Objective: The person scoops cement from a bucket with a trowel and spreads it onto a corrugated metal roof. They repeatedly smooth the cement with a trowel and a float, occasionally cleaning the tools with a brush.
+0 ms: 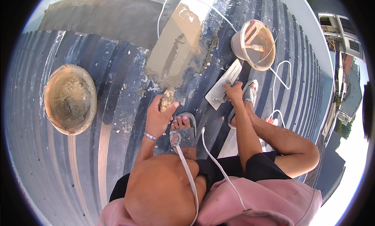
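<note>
My left hand [158,115], with a metal band on the wrist, curls around a short, yellowish, mortar-crusted handle [167,99]. Whatever blade or tool it belongs to cannot be told apart from the mortar beyond. Just ahead lies a strip of smoothed grey mortar [187,50] with a darker streak along its middle. My right hand [234,92] grips a flat rectangular plastering trowel [223,85], its grey-smeared plate tilted above the metal roofing. Mortar sits in a round basin [91,97] to the left. At the right stands a bucket [237,46] holding liquid and a brush-like tool [256,47].
Ribbed dark metal roofing [113,81] spreads beneath me, spattered with mortar crumbs. A white cable [282,63] loops by the bucket and across the far side. My sandalled feet [183,134] rest between the hands. A pale wall [312,34] borders the right side.
</note>
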### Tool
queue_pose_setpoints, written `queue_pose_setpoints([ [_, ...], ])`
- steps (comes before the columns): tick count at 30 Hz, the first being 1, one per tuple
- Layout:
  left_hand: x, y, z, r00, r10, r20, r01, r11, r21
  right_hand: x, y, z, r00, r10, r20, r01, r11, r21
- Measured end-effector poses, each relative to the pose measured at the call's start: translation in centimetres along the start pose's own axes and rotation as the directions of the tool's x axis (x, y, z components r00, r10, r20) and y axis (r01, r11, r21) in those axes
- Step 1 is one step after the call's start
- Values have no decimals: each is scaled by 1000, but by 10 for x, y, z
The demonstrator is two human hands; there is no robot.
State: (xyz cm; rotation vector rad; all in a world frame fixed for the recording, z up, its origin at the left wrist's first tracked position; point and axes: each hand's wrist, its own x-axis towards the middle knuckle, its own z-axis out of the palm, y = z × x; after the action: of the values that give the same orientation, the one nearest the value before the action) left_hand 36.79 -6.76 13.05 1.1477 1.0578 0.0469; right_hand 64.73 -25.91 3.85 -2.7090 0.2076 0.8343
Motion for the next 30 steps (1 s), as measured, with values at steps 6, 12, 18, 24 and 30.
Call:
queue_pose_setpoints([
  [6, -7, -12, -13, 997, 25, -77, -27, 999, -27, -63, 10, -41, 935, -19, 354, -287, 547, 787],
  [12, -8, -10, -23, 1000, 28, -12, -29, 994, -103, -45, 37, -61, 840, -310, 445, -374, 264, 889],
  [18, -13, -21, -22, 982, 150, -113, -149, 989, 12, -121, -58, -76, 860, -142, 490, -334, 569, 751],
  [24, -14, -14, -11, 907, 343, -243, -299, 933, 199, -59, 37, -50, 677, -273, 683, -521, 478, 707],
  [30, -8, -45, -10, 850, 401, -341, -306, 904, 299, -131, -11, -45, 245, -537, 807, -881, 224, 416],
])
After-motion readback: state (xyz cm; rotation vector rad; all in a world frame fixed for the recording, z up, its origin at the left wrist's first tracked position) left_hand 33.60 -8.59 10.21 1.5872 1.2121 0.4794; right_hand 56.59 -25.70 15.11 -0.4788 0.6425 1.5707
